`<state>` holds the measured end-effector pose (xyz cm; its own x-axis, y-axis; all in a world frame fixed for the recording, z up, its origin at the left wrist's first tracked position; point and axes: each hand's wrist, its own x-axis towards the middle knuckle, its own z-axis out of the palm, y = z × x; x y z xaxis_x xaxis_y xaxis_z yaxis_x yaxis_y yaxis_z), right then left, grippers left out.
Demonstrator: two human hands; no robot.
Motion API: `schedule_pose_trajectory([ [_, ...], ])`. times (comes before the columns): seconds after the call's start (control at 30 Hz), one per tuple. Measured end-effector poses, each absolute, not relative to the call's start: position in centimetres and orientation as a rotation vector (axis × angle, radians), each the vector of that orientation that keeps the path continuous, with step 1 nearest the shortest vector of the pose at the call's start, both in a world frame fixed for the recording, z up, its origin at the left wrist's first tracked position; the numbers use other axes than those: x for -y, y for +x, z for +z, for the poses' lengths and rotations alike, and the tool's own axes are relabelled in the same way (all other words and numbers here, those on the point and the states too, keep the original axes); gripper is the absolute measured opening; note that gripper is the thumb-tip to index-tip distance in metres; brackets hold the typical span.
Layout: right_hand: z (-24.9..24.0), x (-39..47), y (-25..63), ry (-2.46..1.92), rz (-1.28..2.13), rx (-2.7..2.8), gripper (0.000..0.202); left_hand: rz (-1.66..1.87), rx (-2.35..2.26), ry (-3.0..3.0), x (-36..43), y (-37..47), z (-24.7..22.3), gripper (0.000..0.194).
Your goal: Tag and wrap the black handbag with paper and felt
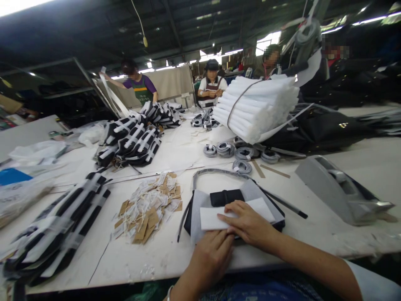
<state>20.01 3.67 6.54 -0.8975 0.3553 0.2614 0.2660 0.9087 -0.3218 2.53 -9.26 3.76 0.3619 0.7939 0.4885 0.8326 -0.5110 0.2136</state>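
A black bag (282, 220) lies on the table in front of me, with grey-white sheeting over much of it and its wrapped strap (219, 170) curving out behind. Across the bag rests a folded white foam sheet (263, 209), just in front of a black flap piece (226, 197). My right hand (247, 221) lies on the foam with its fingers spread. At the foam's near edge, my left hand (213, 253) has its fingers together; what they hold, if anything, is hidden.
Tags (150, 209) are piled left of the bag, beyond them wrapped black bundles (69, 225). A grey tape dispenser (332, 188) stands right. Coiled straps (225, 149) and a tied white foam stack (250, 106) lie behind. Several people work across the table (178, 146).
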Motion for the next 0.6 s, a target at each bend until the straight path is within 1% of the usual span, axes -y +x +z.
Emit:
schedule_pose_trajectory([
  [0.17, 5.9, -3.6, 19.7, -0.454, 0.425, 2.749, 0.040, -1.050, 1.507, -2.368, 8.7, 3.0, 7.1, 0.032],
  [0.23, 5.3, -3.6, 19.6, -0.455, 0.490, 2.702, 0.042, -1.064, 1.557, -2.422, 7.6, 3.0, 7.7, 0.038],
  [0.27, 5.1, -3.7, 19.6, -0.456, 0.542, 2.671, 0.042, -1.039, 1.606, -2.475, 7.1, 3.1, 7.6, 0.045],
  [0.33, 5.2, -4.0, 19.7, -0.463, 0.668, 2.599, 0.039, -0.950, 1.717, -2.570, 6.4, 3.1, 6.7, 0.064],
  [0.4, 6.0, -4.3, 20.0, -0.470, 0.828, 2.523, 0.029, -0.898, 1.789, -2.602, 6.1, 3.1, 5.2, 0.085],
  [0.47, 7.3, -4.6, 20.3, -0.442, 0.990, 2.451, 0.019, -0.893, 1.788, -2.607, 6.2, 3.0, 3.8, 0.099],
  [0.53, 8.5, -4.8, 20.8, -0.411, 1.075, 2.437, 0.024, -0.868, 1.715, -2.611, 6.4, 2.9, 2.8, 0.107],
  [0.6, 8.9, -4.7, 21.7, -0.415, 1.028, 2.500, 0.030, -0.773, 1.635, -2.605, 6.5, 3.0, 2.3, 0.106],
])
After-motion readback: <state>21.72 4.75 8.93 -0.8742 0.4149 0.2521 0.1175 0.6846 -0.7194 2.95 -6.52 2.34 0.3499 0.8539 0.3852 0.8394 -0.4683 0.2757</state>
